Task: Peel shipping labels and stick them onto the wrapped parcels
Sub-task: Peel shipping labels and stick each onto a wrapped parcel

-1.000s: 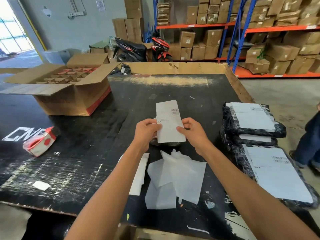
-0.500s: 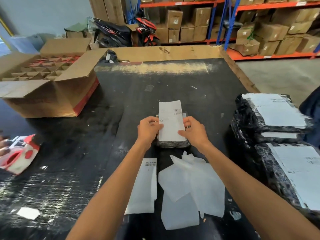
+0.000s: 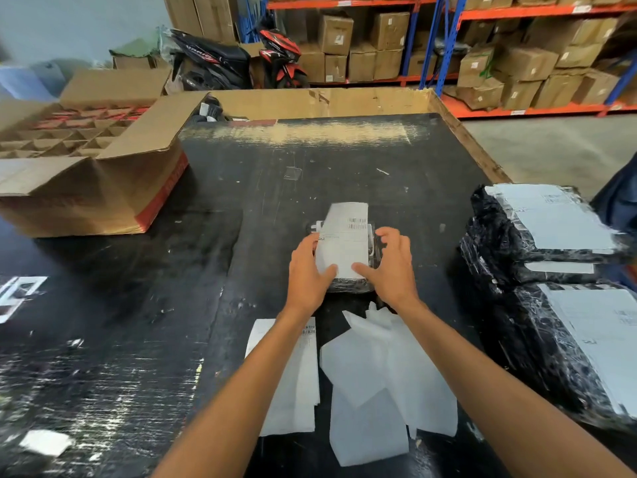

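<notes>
Label: a white label [image 3: 344,241] with barcodes lies on a small wrapped parcel [image 3: 348,283] at the middle of the black bench [image 3: 241,208]; its far end sticks out past the parcel.
Left hand [image 3: 307,270]: thumb pressed on the label's near left corner, fingers along the left edge; grip loose, not closed round anything.
Right hand [image 3: 389,267]: thumb on the label's near right corner, fingers spread and bent above the parcel's right side; no firm hold visible.
Backing sheets [image 3: 382,384]: loose white pile on the bench, near the person.
Spare labels [image 3: 293,391]: under the left forearm.
Done parcels [image 3: 537,250]: stacked at the right edge, labels up.
Carton [image 3: 103,174]: open, far left.
</notes>
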`<state>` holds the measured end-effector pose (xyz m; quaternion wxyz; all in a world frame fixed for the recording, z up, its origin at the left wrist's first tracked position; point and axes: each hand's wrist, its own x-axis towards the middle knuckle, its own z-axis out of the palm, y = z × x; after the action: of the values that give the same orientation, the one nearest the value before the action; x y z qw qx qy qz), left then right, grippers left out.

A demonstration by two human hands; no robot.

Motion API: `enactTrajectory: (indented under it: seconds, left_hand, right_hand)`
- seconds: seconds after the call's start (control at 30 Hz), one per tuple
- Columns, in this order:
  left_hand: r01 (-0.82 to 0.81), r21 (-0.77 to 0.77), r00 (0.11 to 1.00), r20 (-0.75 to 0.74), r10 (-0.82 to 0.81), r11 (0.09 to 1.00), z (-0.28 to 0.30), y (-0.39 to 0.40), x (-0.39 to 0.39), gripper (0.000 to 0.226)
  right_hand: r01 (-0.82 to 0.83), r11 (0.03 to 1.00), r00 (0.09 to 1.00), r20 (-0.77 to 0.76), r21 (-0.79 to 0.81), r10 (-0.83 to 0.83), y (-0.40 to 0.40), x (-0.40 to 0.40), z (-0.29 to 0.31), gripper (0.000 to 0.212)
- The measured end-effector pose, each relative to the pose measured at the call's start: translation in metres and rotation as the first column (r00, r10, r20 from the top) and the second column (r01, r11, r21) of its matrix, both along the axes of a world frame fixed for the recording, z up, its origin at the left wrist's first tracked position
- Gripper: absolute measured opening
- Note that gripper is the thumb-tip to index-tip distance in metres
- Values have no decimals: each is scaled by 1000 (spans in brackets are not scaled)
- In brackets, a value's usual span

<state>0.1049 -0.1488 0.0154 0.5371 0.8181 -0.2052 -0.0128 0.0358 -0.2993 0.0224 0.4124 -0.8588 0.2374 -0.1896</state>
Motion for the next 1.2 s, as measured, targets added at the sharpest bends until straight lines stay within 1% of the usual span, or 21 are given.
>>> enactTrajectory:
  seconds: [0.07, 0.1, 0.13, 0.17, 0.2, 0.23, 0.27, 0.3, 0.43, 0.5, 0.63, 0.7, 0.77, 0.83, 0.9, 0.93, 0.97, 1.03, 1.1, 1.13, 1.2]
  left_hand:
    - [-34, 30, 999, -29, 35, 999, -3, 0, 0, 89]
    - [-62, 36, 997, -45, 63, 997, -3, 2, 2, 97]
    - [-73, 43, 997, -19, 74, 996, -4, 4, 4, 95]
    - [-51, 55, 997, 66, 47, 997, -5, 6, 6, 82]
    - [-4, 84, 982, 191, -12, 996, -7, 8, 7, 61]
    - [47, 136, 944, 318, -88, 990, -7, 9, 8, 41]
    - [89, 192, 903, 399, -161, 977, -8, 9, 9, 26]
    - [120, 246, 874, 433, -220, 962, -7, 8, 12, 22]
    - [181, 444, 865, 352, -356, 878, -4, 5, 26, 32]
    - [213, 472, 885, 278, -374, 855, -4, 4, 38, 37]
    - [220, 585, 920, 141, -365, 781, 0, -8, 64, 46]
    - [207, 654, 930, 98, -353, 728, 3, -18, 79, 50]
    - [206, 645, 949, 50, -310, 736, 1, -26, 89, 51]
    - [216, 481, 972, -23, -234, 850, -8, -29, 92, 49]
    - [185, 209, 977, -147, -156, 960, -16, -30, 87, 49]
    - [154, 111, 970, -205, -129, 982, -17, -30, 83, 51]
    - [129, 62, 963, -246, -110, 990, -18, -29, 81, 52]
    - [107, 30, 955, -280, -94, 994, -19, -30, 80, 54]
    - [76, 4, 951, -300, -71, 997, -20, -33, 77, 53]
    - [54, 15, 954, -296, -47, 998, -20, -35, 74, 52]
    - [29, 91, 960, -281, -2, 995, -21, -42, 63, 51]
  right_hand:
    - [47, 995, 998, 34, -90, -44, -1, 0, -2, 68]
    - [52, 985, 998, 46, -165, -45, -1, -1, -3, 60]
    - [29, 969, 999, 50, -247, -17, -1, -3, -3, 48]
    - [-23, 945, 998, 50, -325, 41, -1, -4, -3, 33]
    - [-87, 918, 992, 47, -387, 113, -1, -6, -4, 18]
    - [-149, 892, 982, 38, -427, 182, -2, -5, -5, 9]
    - [-196, 869, 973, 23, -453, 231, -3, -5, -7, 12]
    - [-231, 853, 964, 4, -468, 264, -5, -5, -10, 17]
    - [-272, 838, 957, -44, -474, 286, -18, -2, -11, 26]
    - [-280, 832, 958, -92, -479, 270, -23, 1, -9, 28]
    - [-331, 805, 936, -283, -493, 211, -30, 20, -3, 42]
    - [-361, 813, 903, -389, -456, 183, -34, 35, 0, 49]
    - [-371, 830, 871, -465, -417, 156, -37, 51, 6, 53]
    - [-334, 869, 860, -495, -365, 122, -38, 64, 6, 55]
    - [-253, 941, 868, -484, -227, 116, -41, 70, 1, 57]
    - [-203, 970, 880, -460, -135, 120, -40, 70, -2, 59]
    - [-147, 988, 898, -426, -51, 112, -40, 69, -6, 62]
    - [-33, 998, 919, -392, 46, 48, -37, 66, -9, 72]
    - [79, 986, 904, -427, 149, -8, -38, 66, -7, 77]
    - [136, 958, 904, -427, 251, -16, -41, 67, -5, 74]
    - [192, 826, 934, -357, 530, 12, -51, 66, 5, 60]
